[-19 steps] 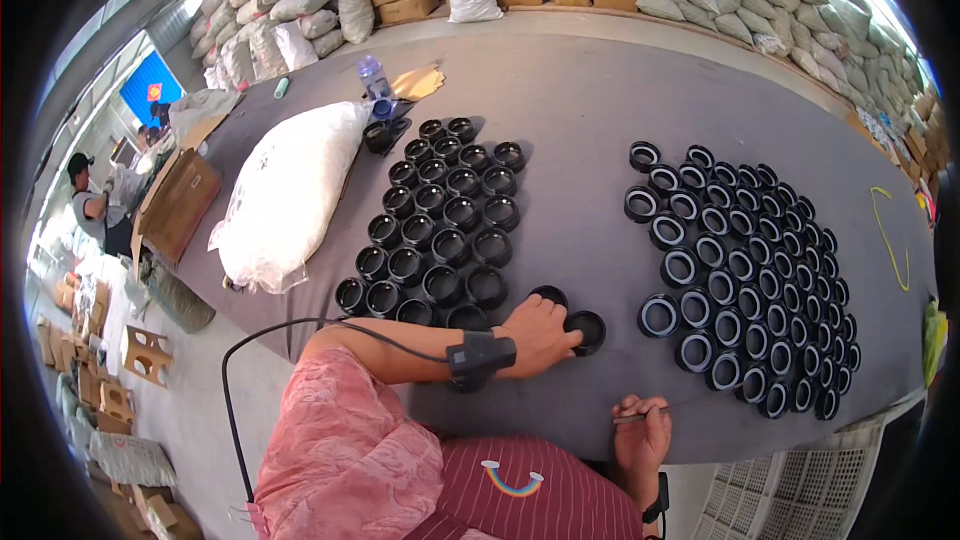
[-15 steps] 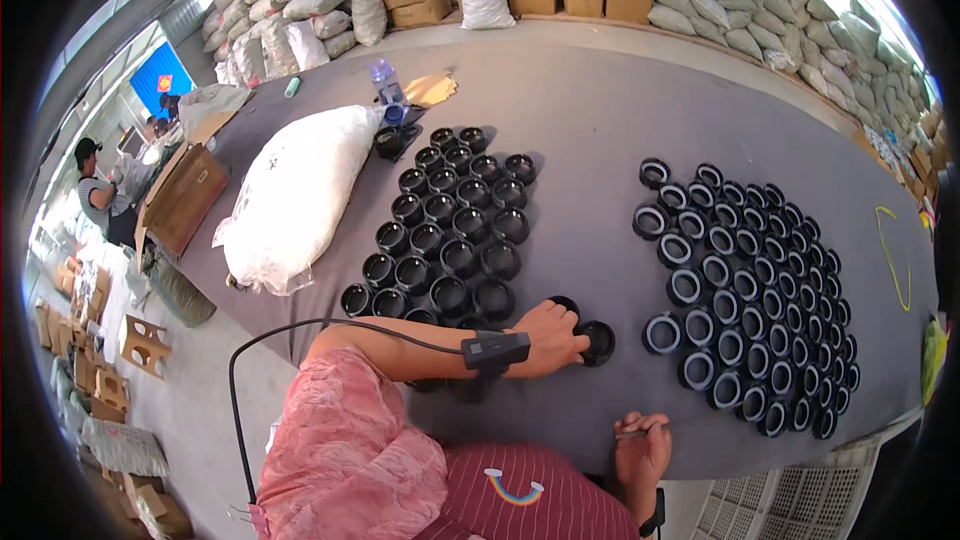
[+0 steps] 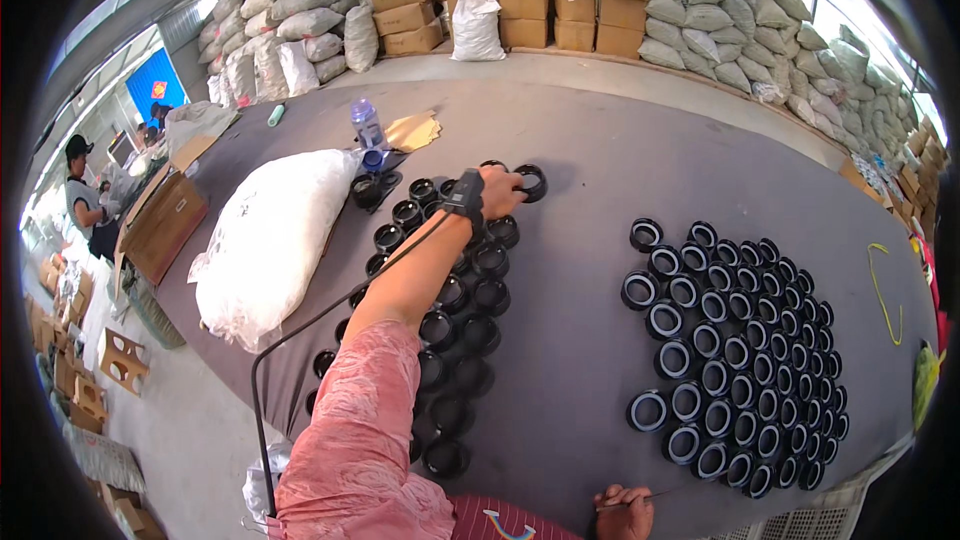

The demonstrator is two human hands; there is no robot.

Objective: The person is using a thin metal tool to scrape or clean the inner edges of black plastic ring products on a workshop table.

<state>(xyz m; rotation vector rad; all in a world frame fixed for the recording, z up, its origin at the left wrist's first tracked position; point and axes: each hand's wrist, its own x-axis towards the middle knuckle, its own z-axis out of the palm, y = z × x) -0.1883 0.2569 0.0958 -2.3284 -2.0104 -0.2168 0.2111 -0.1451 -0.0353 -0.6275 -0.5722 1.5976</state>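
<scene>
My left hand [image 3: 498, 192] reaches to the far end of the left group of black rings [image 3: 490, 260]. Its fingers are closed on a round black ring [image 3: 531, 183] at the group's far right corner. Beside the knuckles, another black ring [image 3: 492, 165] shows partly behind the hand. My forearm hides part of this group. At the table's near edge, my right hand [image 3: 624, 514] is closed around a thin, dark, rod-like tool [image 3: 650, 496]. Further right lies a second group of black rings [image 3: 737, 351], these with pale grey inner rims.
A stuffed white plastic bag [image 3: 275, 240] lies on the grey-covered table [image 3: 570, 290], left of the rings. Behind it stand a bottle [image 3: 366, 124] and yellow card pieces [image 3: 412, 131]. A black cable [image 3: 300, 328] runs along my left arm. A person [image 3: 83, 200] stands far left.
My left hand has moved from the near right side of the left group to its far end, with black rings at its fingers. The view has shifted; my right hand still grips the thin tool.
</scene>
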